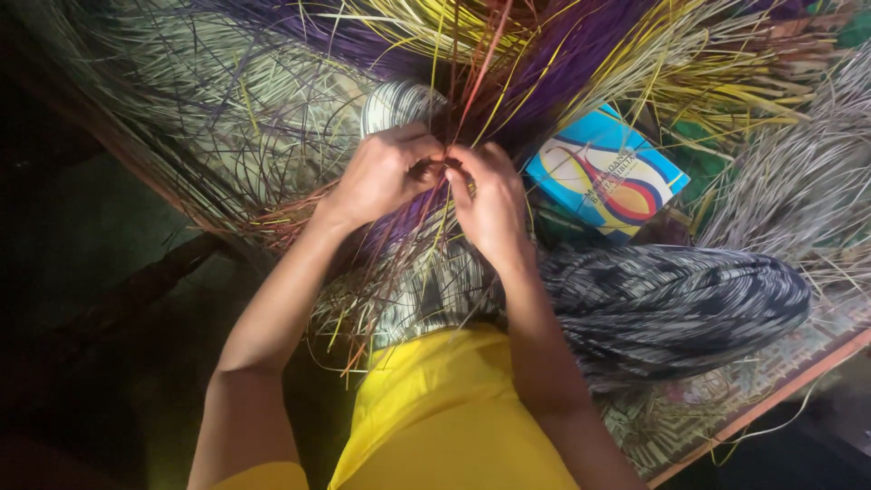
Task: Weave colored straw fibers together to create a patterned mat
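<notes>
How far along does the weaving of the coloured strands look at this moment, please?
Done: a short purple woven stretch shows below the hands. In hand: the left hand and right hand meet, each grip pinching thin strands at one spot. Left: long loose purple strands and yellow strands fan out above, unworked, so most appears to remain.

Thin purple, yellow and red straw strands (pixel 472 100) fan upward, pinched together at their base.
</notes>
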